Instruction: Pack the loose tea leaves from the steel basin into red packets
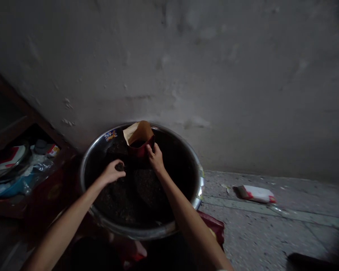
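Note:
A wide metal basin [199, 177] holds dark, crumbly loose material [149, 188], whose kind I cannot make out. Over the basin's far side, my right hand [156, 158] grips the right edge of a paper bag [139, 137]. The bag is dark red outside and tan inside, with its mouth open and its inside shadowed. Lower and to the left, my left hand [113, 172] is curled round a clump of the dark material [120, 166], just above the heap and apart from the bag.
A grey wall [243, 94] rises right behind the basin. On the speckled floor [251, 233] to the right lies a white and red packet [257, 194]. A cabinet [22, 105] with plastic bags stands at left. A dark red bag [213, 226] lies beside the basin.

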`<state>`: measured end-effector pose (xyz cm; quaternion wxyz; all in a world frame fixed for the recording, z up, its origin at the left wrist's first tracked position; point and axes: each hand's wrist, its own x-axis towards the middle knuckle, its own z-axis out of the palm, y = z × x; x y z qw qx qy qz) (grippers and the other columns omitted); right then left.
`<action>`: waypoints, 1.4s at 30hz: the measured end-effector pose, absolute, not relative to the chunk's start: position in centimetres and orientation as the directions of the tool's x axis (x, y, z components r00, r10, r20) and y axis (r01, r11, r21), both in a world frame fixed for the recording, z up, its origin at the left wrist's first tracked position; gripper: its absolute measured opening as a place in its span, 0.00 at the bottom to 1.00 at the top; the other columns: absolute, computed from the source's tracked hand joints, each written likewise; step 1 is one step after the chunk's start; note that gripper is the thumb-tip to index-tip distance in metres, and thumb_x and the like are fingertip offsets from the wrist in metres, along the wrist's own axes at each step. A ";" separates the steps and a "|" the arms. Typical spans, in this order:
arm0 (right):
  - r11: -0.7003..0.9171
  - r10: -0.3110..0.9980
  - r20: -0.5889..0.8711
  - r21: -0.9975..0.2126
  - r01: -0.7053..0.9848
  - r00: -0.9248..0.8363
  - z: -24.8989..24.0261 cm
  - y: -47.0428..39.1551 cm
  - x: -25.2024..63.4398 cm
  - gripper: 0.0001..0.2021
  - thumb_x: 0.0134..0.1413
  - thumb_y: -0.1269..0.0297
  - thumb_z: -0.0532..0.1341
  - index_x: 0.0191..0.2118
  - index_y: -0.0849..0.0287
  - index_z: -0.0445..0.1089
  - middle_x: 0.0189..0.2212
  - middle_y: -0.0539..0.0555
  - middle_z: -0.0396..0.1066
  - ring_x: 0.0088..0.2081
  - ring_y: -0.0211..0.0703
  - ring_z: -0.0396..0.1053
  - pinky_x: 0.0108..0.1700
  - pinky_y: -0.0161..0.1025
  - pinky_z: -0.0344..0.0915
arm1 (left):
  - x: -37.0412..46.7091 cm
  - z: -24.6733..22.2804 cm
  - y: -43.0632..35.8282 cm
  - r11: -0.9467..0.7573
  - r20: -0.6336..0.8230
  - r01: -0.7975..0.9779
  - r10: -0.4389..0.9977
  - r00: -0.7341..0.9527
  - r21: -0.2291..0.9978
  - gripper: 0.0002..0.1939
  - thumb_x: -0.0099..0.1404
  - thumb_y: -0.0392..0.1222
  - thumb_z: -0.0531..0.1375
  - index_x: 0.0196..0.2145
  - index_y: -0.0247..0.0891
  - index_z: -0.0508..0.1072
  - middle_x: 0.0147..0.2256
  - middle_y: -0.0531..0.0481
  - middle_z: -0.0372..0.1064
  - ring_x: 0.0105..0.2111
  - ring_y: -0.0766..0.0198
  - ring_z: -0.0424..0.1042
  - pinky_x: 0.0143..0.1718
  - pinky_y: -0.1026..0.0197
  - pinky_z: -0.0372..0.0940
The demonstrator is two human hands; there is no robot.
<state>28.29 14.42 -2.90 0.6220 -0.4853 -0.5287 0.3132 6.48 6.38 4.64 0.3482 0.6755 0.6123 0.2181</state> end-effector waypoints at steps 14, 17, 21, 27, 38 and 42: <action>0.460 0.850 0.464 -0.884 0.078 0.250 -3.7 14.4 28.3 0.25 0.56 0.40 0.60 0.49 0.56 0.72 0.47 0.58 0.74 0.49 0.53 0.69 0.55 0.52 0.65 | 15.0 15.0 15.7 -0.312 0.233 0.593 0.950 0.207 0.742 0.07 0.52 0.40 0.66 0.31 0.38 0.74 0.29 0.53 0.72 0.29 0.66 0.71 0.34 0.63 0.68; 0.469 0.849 0.477 -0.879 0.093 0.228 -3.6 14.2 28.4 0.25 0.57 0.41 0.59 0.51 0.56 0.71 0.50 0.59 0.72 0.51 0.53 0.69 0.57 0.53 0.64 | 15.7 12.4 17.0 -0.313 0.057 0.732 0.934 0.352 0.605 0.08 0.53 0.43 0.67 0.23 0.38 0.74 0.25 0.52 0.73 0.28 0.64 0.72 0.35 0.62 0.68; 0.479 0.840 0.493 -0.870 0.118 0.226 -3.4 14.3 28.5 0.25 0.58 0.42 0.59 0.51 0.56 0.71 0.51 0.60 0.72 0.52 0.54 0.68 0.58 0.54 0.63 | 14.1 12.3 16.7 -0.454 0.397 0.571 0.888 0.231 0.684 0.09 0.65 0.45 0.59 0.34 0.39 0.77 0.33 0.49 0.77 0.31 0.64 0.75 0.36 0.63 0.67; 0.464 0.845 0.479 -0.878 0.118 0.239 -3.5 14.6 28.5 0.24 0.59 0.42 0.58 0.50 0.56 0.71 0.51 0.60 0.72 0.52 0.54 0.68 0.58 0.54 0.63 | 5.5 7.1 16.8 -0.202 0.562 0.795 0.802 -0.200 0.572 0.16 0.73 0.50 0.50 0.41 0.38 0.73 0.36 0.46 0.75 0.37 0.61 0.75 0.41 0.62 0.66; 0.449 0.850 0.464 -0.886 0.115 0.252 -3.0 14.6 28.6 0.24 0.59 0.42 0.58 0.50 0.55 0.71 0.51 0.59 0.72 0.52 0.53 0.69 0.58 0.53 0.63 | -5.3 -11.1 15.8 -0.104 0.012 0.970 0.995 0.104 0.220 0.38 0.67 0.62 0.55 0.68 0.42 0.55 0.72 0.40 0.38 0.71 0.45 0.40 0.67 0.41 0.46; 0.442 0.851 0.459 -0.889 0.123 0.255 -2.9 14.8 28.7 0.24 0.59 0.42 0.57 0.50 0.55 0.71 0.50 0.59 0.72 0.51 0.53 0.69 0.57 0.52 0.64 | -4.4 -12.1 21.7 -0.392 0.198 0.906 0.912 0.359 0.162 0.35 0.70 0.59 0.52 0.68 0.39 0.56 0.71 0.38 0.42 0.71 0.46 0.41 0.67 0.40 0.47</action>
